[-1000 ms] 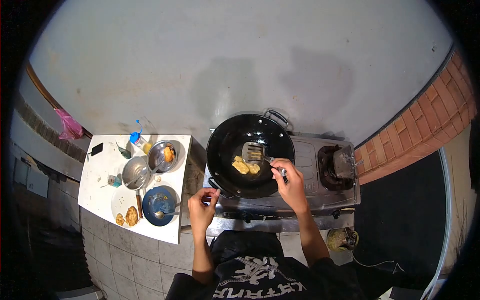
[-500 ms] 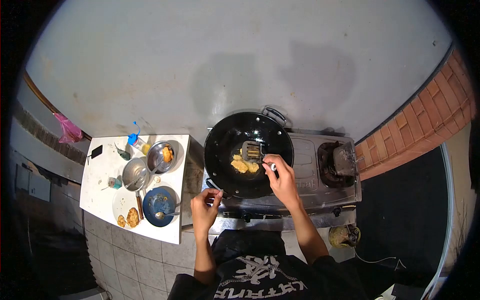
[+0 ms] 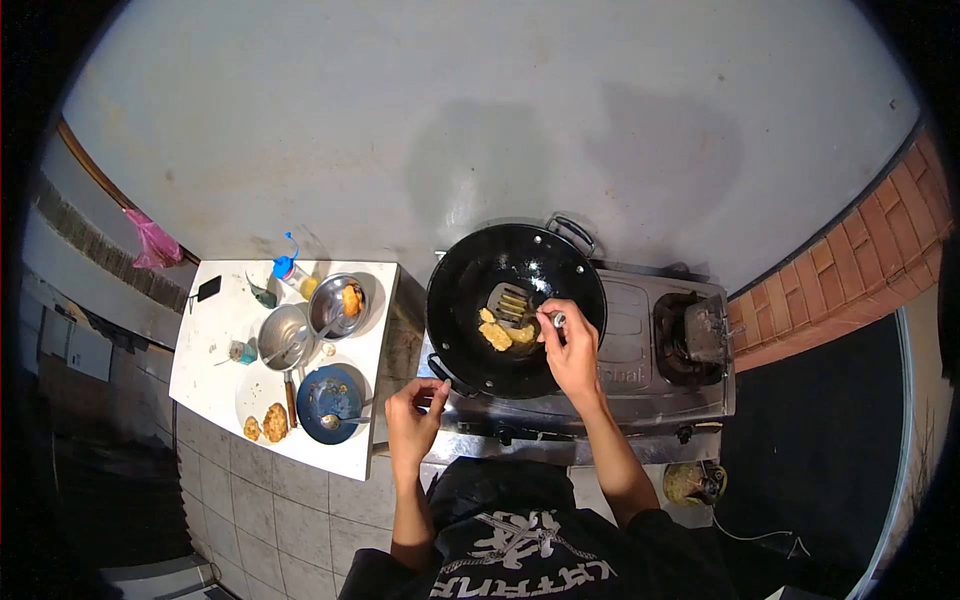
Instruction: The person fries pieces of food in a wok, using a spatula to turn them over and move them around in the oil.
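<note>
Grey wall (image 3: 330, 90) behind round black metal wok (image 3: 455, 335)

Inside the wok, lumpy yellow food pieces (image 3: 495, 336) touch a slotted metal spatula (image 3: 496, 294). The right hand (image 3: 574, 358) has its grip closed around its handle; the left hand (image 3: 412, 420) pinches the wok's black loop handle (image 3: 436, 366).

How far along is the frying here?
Looks done: browned pieces lie on the white plate, with another in a steel bowl. In hand: the right hand holds a spatula at yellow pieces in the wok. Probably left: taking those out, as they look paler. Whether the blue bowl has more to fry, I cannot tell.
</note>
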### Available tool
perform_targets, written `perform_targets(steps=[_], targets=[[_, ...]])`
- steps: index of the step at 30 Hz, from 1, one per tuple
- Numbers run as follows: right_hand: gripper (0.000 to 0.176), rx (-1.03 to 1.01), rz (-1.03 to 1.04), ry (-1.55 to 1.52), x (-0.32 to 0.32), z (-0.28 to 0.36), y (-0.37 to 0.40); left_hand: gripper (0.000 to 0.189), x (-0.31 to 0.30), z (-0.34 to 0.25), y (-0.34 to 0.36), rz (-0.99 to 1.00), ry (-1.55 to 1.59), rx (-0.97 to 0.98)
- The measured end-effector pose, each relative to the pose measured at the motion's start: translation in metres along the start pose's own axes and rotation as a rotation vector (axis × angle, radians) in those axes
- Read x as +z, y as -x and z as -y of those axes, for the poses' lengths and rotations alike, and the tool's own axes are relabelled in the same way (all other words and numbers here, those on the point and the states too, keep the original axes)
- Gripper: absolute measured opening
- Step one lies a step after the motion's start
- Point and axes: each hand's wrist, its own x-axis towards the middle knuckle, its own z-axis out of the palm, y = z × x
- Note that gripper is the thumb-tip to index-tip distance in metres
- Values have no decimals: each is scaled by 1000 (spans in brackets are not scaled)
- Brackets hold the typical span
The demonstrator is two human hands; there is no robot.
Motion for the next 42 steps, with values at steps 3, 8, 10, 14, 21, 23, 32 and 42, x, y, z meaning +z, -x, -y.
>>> perform_targets(steps=[3,8,10,14,21,23,32,42], targets=[[7,35,-27,-47,2,3,-3,18,-1,2,0,-3,15,-1],[7,143,-4,-124,3,9,-7,19,-5,-3,-1,-17,39,-14],[13,77,-2,-127,6,11,-7,19,-5,-3,-1,-21,35,-16],[13,68,-4,-127,2,13,-6,18,-7,-3,-1,-22,31,7],[14,20,26,-49,1,11,2,18,-2,6,0,1,92,-11],[14,18,24,-54,4,10,2,18,-2,3,2,8,69,-10],[16,-36,42,-31,0,12,2,17,-8,-1,8,-31,19,40],[14,-30,-5,-55,-15,20,3,15,-6,2,7,-22,76,-2]])
